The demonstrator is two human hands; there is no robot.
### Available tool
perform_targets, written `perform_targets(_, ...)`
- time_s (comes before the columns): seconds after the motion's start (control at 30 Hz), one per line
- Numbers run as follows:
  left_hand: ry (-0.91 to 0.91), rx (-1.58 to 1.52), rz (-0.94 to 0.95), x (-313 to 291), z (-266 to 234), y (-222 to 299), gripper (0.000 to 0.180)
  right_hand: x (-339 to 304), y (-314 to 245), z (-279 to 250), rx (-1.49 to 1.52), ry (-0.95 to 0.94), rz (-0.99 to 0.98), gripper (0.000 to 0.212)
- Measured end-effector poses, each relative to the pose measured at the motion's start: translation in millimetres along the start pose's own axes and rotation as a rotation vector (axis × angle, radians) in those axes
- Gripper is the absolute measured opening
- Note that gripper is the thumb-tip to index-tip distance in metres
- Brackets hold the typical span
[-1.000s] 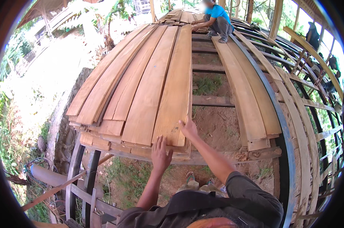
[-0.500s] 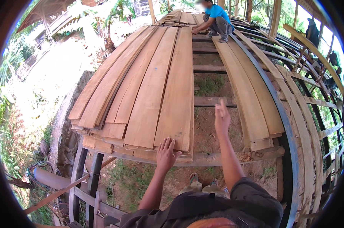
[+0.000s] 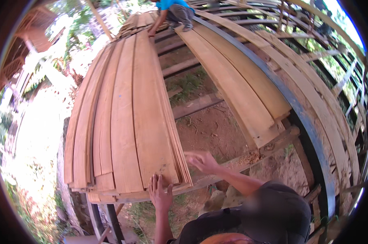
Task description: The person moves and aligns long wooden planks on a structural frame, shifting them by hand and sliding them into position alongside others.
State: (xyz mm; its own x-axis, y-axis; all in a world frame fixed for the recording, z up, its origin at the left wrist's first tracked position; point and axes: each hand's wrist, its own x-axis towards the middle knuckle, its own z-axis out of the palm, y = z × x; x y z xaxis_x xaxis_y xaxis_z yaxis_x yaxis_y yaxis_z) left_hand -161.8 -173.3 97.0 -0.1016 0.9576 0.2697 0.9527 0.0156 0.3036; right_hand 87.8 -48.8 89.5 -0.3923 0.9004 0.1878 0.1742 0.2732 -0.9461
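Observation:
Long brown planks [image 3: 123,122] lie side by side in stacked layers, running away from me on the left. The rightmost plank [image 3: 153,134] tops a stack whose layered edges [image 3: 180,156] show along its right side. Flat on the near end of that plank rest the fingers of my left hand [image 3: 161,195], outstretched and holding nothing. My right hand [image 3: 203,162], a little blurred, points its extended fingers at the stack's right edge. Whether its fingertips touch the wood I cannot tell.
Across an open gap with dark crossbeams [image 3: 200,105] lie more planks [image 3: 237,89], beside a blue-grey rail [image 3: 273,77]. At the far end a person in a blue shirt [image 3: 172,5] crouches, one hand at the planks. Under the beams is reddish soil [image 3: 208,130].
My view has swung right, so the planks appear shifted left. My right hand has come down from above the gap to the stack's right edge. My left hand stays on the plank end.

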Motion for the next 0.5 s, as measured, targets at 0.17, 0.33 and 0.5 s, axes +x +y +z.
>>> perform_targets(0.17, -0.104, -0.018, -0.143, -4, -25, 16, 0.056, -172, 74, -29, -0.155, -0.318, 0.33, 0.044)
perform_targets(0.33, -0.101, -0.217, -0.048, 41, 12, 90, 0.049, -364, 180, -90, -0.076, -0.042, 0.469, 0.045)
perform_targets(0.5, -0.609, -0.865, -0.212, 89, 116, 200, 0.043, -284, 123, -220, -0.487, 0.36, 0.866, 0.031)
